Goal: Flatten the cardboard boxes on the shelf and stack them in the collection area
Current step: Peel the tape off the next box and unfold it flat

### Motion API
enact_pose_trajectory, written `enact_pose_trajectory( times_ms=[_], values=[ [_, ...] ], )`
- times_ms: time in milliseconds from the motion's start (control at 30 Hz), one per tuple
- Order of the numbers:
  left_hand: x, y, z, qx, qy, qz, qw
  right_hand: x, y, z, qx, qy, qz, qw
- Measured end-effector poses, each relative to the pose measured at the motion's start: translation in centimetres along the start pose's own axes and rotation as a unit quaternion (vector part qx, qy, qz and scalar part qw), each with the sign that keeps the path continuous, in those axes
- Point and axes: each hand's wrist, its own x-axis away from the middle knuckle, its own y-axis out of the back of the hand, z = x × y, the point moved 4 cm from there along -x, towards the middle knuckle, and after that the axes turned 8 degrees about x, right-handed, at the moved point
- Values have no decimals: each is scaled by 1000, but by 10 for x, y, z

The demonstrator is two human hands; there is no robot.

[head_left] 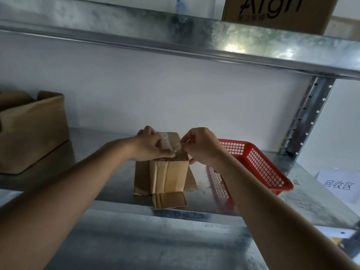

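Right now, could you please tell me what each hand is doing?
Left hand: grips the top of the small cardboard box, holding it steady.
Right hand: pinches the clear tape on the box top.

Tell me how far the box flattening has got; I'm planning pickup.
Early. Done: the small box's bottom flaps already splay open on the shelf. In hand: left hand steadies it while right hand peels the clear tape. Left: the large box still stands unflattened; nothing looks stacked.
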Motion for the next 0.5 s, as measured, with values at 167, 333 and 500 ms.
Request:
enact_pose_trajectory(
  times_ms=[167,333,500],
  values=[
    [11,-1,1,90,-44,-17,995,-2,-16,10,-120,-52,47,990],
    [19,6,20,89,-58,14,994,-2,-20,7,-257,-136,10,957],
    [23,11,13,-12,-33,17,999,-3,-20,10,-286,-142,-8,947]
  ],
)
